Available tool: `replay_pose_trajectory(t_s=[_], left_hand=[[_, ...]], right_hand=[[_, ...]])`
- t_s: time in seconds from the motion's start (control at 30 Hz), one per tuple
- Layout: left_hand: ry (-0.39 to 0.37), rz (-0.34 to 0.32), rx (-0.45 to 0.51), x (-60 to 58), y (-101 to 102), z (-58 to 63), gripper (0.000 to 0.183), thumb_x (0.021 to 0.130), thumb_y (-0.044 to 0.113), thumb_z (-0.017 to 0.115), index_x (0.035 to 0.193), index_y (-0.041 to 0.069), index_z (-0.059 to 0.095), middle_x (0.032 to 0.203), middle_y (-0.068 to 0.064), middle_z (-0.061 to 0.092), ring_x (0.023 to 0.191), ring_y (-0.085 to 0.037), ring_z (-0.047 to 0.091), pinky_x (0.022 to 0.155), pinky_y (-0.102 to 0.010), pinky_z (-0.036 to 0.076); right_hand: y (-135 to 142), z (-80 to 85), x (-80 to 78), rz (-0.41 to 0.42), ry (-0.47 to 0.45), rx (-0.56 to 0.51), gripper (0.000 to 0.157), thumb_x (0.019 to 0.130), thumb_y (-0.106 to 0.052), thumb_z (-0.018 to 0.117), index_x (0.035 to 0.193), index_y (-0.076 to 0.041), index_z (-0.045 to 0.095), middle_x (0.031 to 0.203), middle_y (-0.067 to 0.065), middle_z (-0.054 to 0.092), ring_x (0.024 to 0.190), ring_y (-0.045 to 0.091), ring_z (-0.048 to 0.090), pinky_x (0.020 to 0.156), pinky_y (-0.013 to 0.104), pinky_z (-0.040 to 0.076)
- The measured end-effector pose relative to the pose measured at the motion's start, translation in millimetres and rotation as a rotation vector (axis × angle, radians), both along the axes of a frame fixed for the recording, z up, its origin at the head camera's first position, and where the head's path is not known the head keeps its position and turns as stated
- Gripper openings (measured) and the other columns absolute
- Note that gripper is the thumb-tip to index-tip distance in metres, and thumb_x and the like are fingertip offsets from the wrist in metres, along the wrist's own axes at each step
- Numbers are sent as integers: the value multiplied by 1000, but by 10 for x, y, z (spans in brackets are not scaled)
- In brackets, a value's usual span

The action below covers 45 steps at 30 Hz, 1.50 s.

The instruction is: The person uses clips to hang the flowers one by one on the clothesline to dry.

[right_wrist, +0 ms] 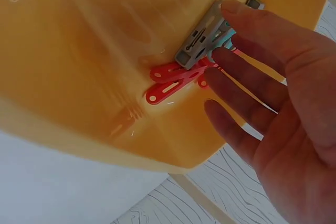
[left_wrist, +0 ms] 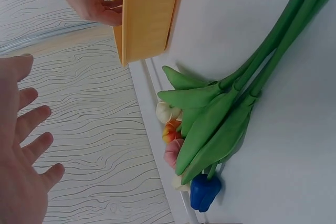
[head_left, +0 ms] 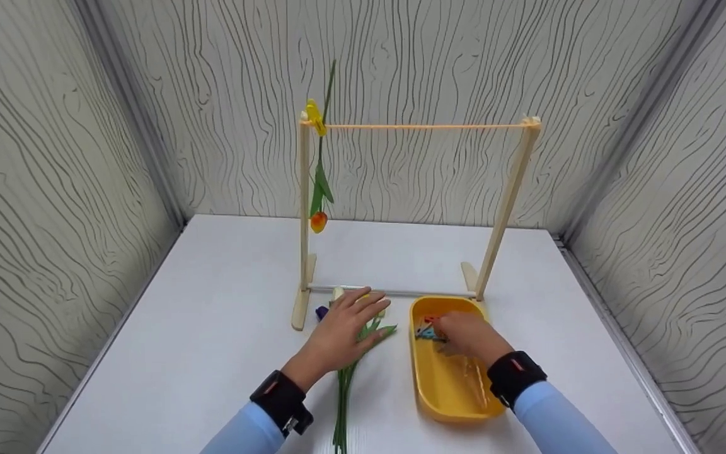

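My right hand (head_left: 467, 335) reaches into a yellow plastic bin (head_left: 423, 384). In the right wrist view its thumb and fingertips lie at a small pile of clothespins: a grey one (right_wrist: 195, 40), a teal one (right_wrist: 224, 38) and red ones (right_wrist: 173, 81). The thumb tip overlaps the grey clothespin's end, and the fingers are spread apart. Over a bunch of artificial tulips (head_left: 343, 403) hovers my left hand (head_left: 341, 334), fingers spread, holding nothing. In the left wrist view the bunch shows green leaves (left_wrist: 210, 135), a blue bloom (left_wrist: 205, 190), and pink, orange and white blooms.
Behind the bin stands a wooden frame (head_left: 507, 208) with an orange cord (head_left: 426, 127) across its top. From the cord's left end an orange tulip (head_left: 318, 222) hangs head down, clipped by a yellow clothespin (head_left: 316, 118). Patterned walls surround the white table (head_left: 212, 302).
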<state>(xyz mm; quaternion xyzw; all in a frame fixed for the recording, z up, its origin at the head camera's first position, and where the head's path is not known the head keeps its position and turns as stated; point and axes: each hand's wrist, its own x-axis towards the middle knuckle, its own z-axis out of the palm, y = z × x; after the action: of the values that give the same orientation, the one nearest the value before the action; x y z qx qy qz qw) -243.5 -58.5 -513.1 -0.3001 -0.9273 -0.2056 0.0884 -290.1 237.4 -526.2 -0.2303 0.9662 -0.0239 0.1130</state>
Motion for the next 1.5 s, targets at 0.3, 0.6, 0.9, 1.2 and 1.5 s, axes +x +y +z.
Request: replay_pose_trajectory(t_s=[0.3, 0.6, 0.9, 1.2, 1.5], left_hand=[[-69, 8, 7, 55, 86, -105, 55, 111, 45, 61, 162, 29, 51, 170, 6, 51, 164, -24, 40, 137, -56, 32], [-85, -12, 34, 68, 107, -129, 54, 111, 45, 60, 162, 31, 51, 170, 7, 51, 163, -24, 41, 136, -58, 32], [-73, -23, 49, 60, 103, -143, 54, 111, 45, 60, 162, 28, 52, 169, 7, 52, 163, -25, 42, 134, -55, 38], [-76, -35, 96, 52, 142, -117, 53, 110, 41, 64, 161, 28, 53, 167, 5, 55, 160, -25, 46, 132, -52, 42], [-268, 29, 364, 55, 232, -121, 53, 106, 32, 72, 157, 22, 58, 159, -2, 63, 146, -27, 61, 123, -49, 52]], right_hand=[[-49, -78, -40, 29, 55, 19, 22, 89, -6, 88, 110, -8, 83, 98, 10, 82, 80, 25, 59, 100, 47, 64], [-83, -115, -15, 29, 107, 50, 18, 91, -4, 85, 109, -8, 83, 95, 11, 82, 75, 25, 57, 96, 43, 64], [-91, -217, -34, 31, 92, 67, 11, 91, -2, 85, 98, -9, 81, 89, 9, 78, 74, 24, 55, 92, 42, 64], [-6, -61, -87, -25, -57, -134, 17, 91, -6, 87, 106, -8, 81, 92, 6, 77, 81, 21, 58, 93, 45, 63], [-27, 321, -52, -24, -168, -632, 32, 100, -22, 80, 131, -17, 73, 122, 1, 78, 112, 20, 73, 104, 44, 65]])
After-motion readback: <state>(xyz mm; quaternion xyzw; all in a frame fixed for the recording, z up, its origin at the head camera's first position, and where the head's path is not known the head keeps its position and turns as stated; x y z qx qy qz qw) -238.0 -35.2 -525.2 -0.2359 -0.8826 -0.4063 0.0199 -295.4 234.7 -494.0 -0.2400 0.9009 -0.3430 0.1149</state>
